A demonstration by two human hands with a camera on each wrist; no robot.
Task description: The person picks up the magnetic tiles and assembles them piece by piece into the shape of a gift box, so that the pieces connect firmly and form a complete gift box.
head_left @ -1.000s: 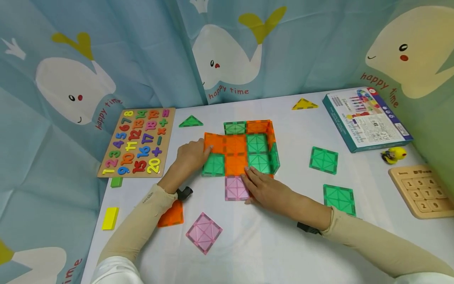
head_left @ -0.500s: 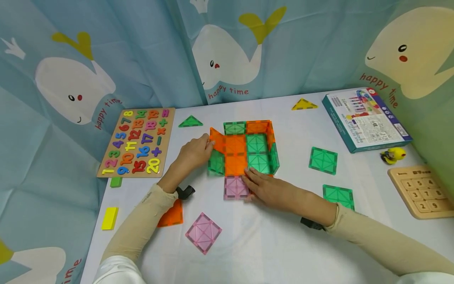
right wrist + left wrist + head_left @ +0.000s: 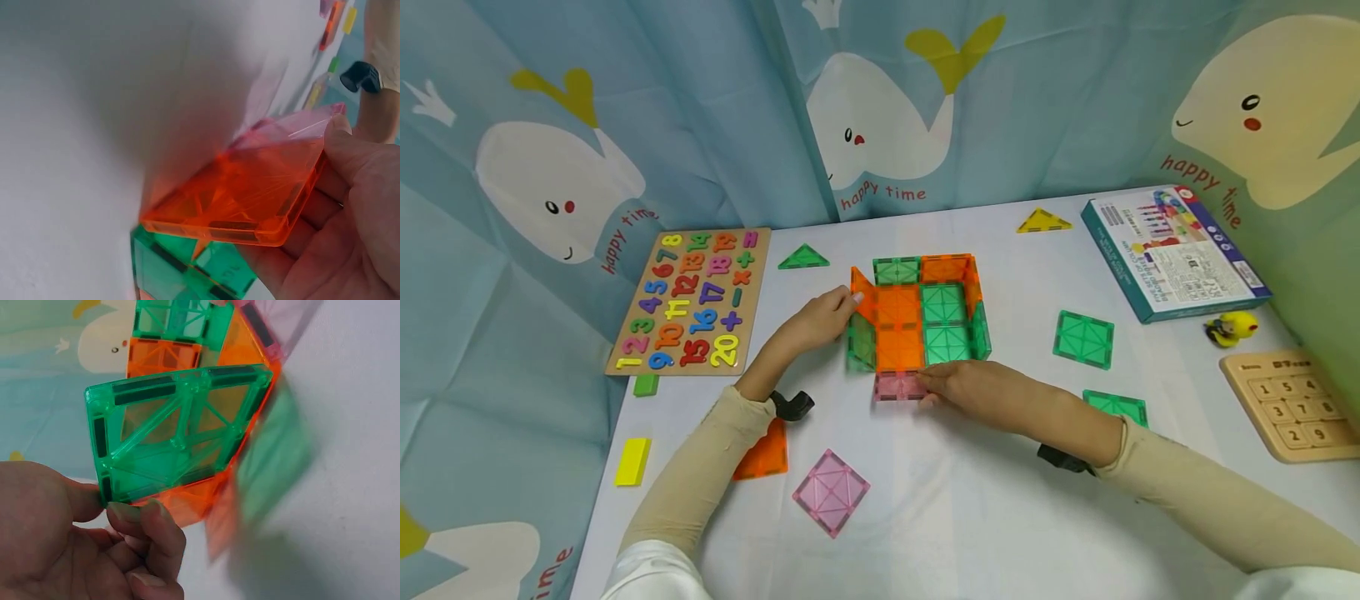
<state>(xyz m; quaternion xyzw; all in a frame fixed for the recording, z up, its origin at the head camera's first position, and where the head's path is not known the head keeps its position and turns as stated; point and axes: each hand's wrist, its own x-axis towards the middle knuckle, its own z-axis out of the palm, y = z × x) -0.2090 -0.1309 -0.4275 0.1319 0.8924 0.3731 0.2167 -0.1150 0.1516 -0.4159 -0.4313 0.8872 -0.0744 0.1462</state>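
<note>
Translucent plastic, ribbed with a moulded X, is what both hands are handling: square magnetic tiles joined into a shallow open box [image 3: 917, 317] at the middle of the white table [image 3: 1000, 517]. The left hand [image 3: 816, 321] is pinching the box's left wall, a green tile [image 3: 169, 434] paired with an orange one [image 3: 863, 302], thumb and fingertips closing on its edge and tipping it upright. The right hand [image 3: 981, 390] is curling round the near wall, where a pink tile [image 3: 898, 385] and an orange tile [image 3: 250, 194] are rising from the table; its fingers are cupping under them, though the wrist view cannot settle which tile each finger is touching. The box's floor is showing orange and green squares, and its far and right walls are already standing.

Flat on the table, loose tiles are lying around the box: a pink square [image 3: 831, 492] and an orange piece [image 3: 762, 454] on the near left, two green squares [image 3: 1084, 337] to its right, a green triangle [image 3: 802, 257] just beyond its left corner and a yellow triangle [image 3: 1043, 221] beyond its right. Well to the left of the box a wooden number board [image 3: 688, 300] is carrying bright chunky numerals. To the far right a printed cardboard game box [image 3: 1172, 250] is lying near a pale wooden keypad toy [image 3: 1292, 404].
</note>
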